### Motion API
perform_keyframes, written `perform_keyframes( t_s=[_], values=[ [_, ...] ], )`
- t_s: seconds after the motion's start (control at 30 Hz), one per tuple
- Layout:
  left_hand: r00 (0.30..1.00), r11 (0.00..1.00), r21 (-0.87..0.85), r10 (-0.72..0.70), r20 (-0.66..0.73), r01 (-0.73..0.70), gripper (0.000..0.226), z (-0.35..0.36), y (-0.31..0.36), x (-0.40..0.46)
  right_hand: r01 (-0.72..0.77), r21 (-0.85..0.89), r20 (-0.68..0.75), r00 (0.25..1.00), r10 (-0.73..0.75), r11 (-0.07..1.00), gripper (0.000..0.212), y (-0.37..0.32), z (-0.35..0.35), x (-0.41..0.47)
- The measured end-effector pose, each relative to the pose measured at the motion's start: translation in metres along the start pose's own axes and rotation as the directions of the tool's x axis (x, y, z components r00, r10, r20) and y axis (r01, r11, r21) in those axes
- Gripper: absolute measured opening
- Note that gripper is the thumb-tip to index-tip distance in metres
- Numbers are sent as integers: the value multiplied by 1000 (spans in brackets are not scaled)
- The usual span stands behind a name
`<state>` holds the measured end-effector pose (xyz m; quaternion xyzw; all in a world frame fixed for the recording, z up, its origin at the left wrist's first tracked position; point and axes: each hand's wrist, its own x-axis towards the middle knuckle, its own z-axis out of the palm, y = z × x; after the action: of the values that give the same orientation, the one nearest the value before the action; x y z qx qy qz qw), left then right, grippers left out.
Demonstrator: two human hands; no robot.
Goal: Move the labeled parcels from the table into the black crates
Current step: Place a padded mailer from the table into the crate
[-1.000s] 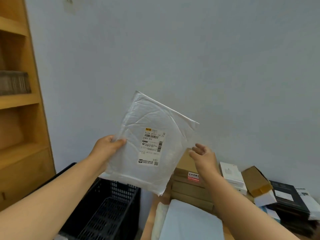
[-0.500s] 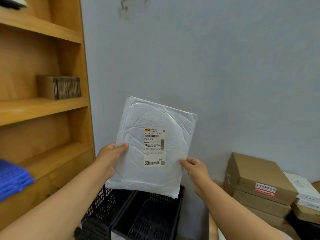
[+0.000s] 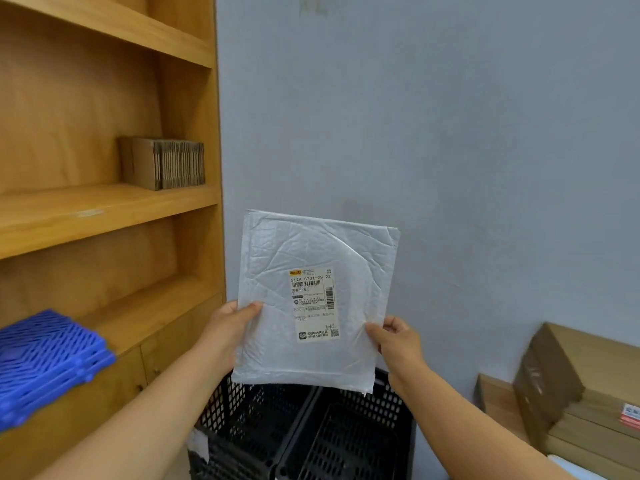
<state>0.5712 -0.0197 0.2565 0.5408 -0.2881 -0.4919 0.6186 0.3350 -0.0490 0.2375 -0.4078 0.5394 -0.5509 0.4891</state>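
On the far left, a blue plastic grid tray [image 3: 45,362] lies on the low ledge of a wooden shelf unit [image 3: 104,216]. One shelf up, a row of flat cardboard pieces [image 3: 162,163] stands on edge. The left hand [image 3: 228,332] grips the left edge of a white mailer bag [image 3: 317,299], thumb on the front. The bag is held upright in the air, in front of the grey wall [image 3: 450,133] and just above two black crates [image 3: 304,434]. The crates sit side by side, and nothing can be seen inside the parts that show. A shipping label [image 3: 313,304] on the bag reads "512A B701-29 22", with barcodes and smaller print too tiny to read. The right hand [image 3: 398,344] pinches the bag's right edge. At the far right, brown cardboard boxes [image 3: 575,386] are stacked, one with a red and white sticker [image 3: 631,415].
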Motion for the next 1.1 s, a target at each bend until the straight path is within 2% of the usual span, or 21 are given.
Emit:
perform_keyframes(
  t_s=[0.13, 0.33, 0.47, 0.53, 0.67, 0.83, 0.97, 1.03, 1.1],
  values=[
    [1000, 999, 37, 9, -26, -8, 11, -14, -4, 38, -12, -1, -12, 1000, 12, 1000, 4, 11, 31, 39],
    [992, 974, 220, 82, -94, -59, 27, -32, 6, 131, -60, -25, -18, 998, 60, 998, 7, 35, 82, 121],
    [959, 910, 402, 199, -202, -104, 76, -26, 30, 207, -8, -118, -7, 1000, 8, 993, 10, 36, 109, 181],
    [933, 860, 496, 268, -241, -119, 89, -20, 44, 242, 37, -191, -6, 999, -39, 981, 11, 36, 121, 209],
    [928, 719, 667, 354, -111, -195, 100, -7, 51, 299, 102, -352, -21, 993, -117, 930, 13, 43, 145, 254],
    [953, 547, 806, 296, 67, -227, 107, -6, 26, 359, 122, -505, -13, 989, -149, 855, 10, 57, 167, 289],
    [965, 439, 862, 176, 194, -253, 99, -16, 10, 412, 134, -585, 5, 987, -161, 800, 18, 59, 190, 309],
    [959, 459, 843, 102, 264, -281, 70, -22, 8, 436, 127, -608, 1, 987, -159, 784, 22, 60, 203, 316],
    [945, 564, 770, 56, 323, -297, 22, -27, 11, 456, 94, -626, -29, 989, -144, 774, 23, 60, 214, 324]
  ],
)
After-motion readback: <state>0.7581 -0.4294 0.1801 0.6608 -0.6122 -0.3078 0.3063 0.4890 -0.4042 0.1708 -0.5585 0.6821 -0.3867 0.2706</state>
